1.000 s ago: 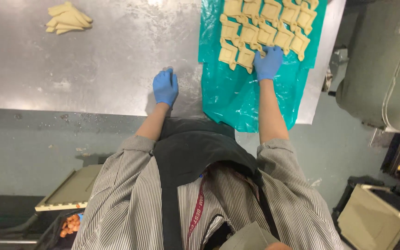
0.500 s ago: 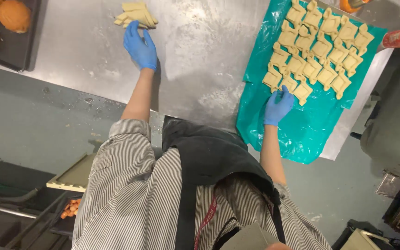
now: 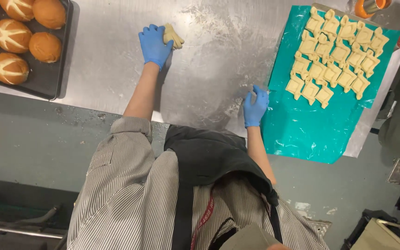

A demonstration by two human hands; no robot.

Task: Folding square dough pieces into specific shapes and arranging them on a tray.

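A: What's changed in the last second?

B: The left hand (image 3: 155, 44) was flat on the table (image 3: 209, 60) close to the body. It has since reached out to 11 o'clock and now lies on the dough pile (image 3: 174, 36), fingers over its left side. I can't tell whether it has a grip or only touches.

A: And the other one?

B: The right hand (image 3: 255, 107) was on the lowest row of folded pieces (image 3: 332, 58). It has come off them and rests on bare steel at 1 o'clock, just beside the left edge of the teal sheet (image 3: 302, 134), fingers loosely spread, holding nothing.

A: So what does that mean for the work?

B: My reading is that the rows are left alone for now and attention has gone to the pile.

A: Counts?

B: One pile, with its pieces too bunched to count. About eighteen folded pieces sit in slanted rows on the sheet at 2 o'clock. Roughly eight buns (image 3: 12, 36) are on the dark tray (image 3: 54, 78) at 10 o'clock, some cut off by the edge. One orange cup (image 3: 369, 7) stands past the sheet's far edge.
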